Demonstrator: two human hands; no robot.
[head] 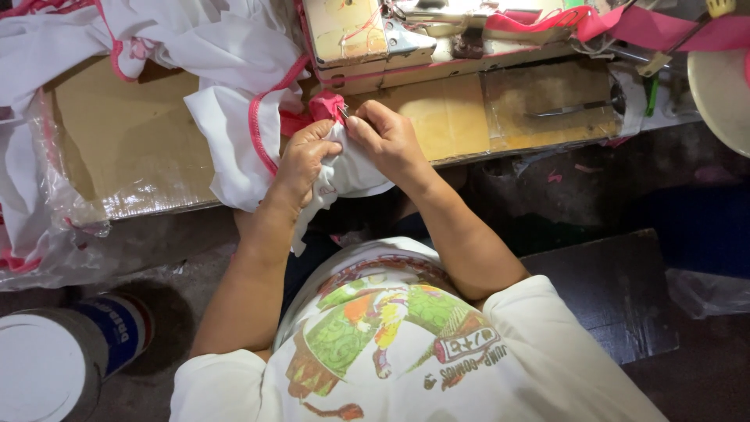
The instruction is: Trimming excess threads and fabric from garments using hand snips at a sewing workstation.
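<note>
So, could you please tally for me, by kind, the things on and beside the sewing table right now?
Hands: 2, the left hand and right hand, both gripping the white fabric piece with pink trim
Sewing machine: 1
White fabric piece with pink trim in the hands: 1
Cylindrical container on the floor: 1
Total: 5

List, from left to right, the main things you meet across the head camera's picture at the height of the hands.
Clear plastic sheet → cardboard board → white cloth with pink trim → left hand → right hand → sewing machine base.
</note>
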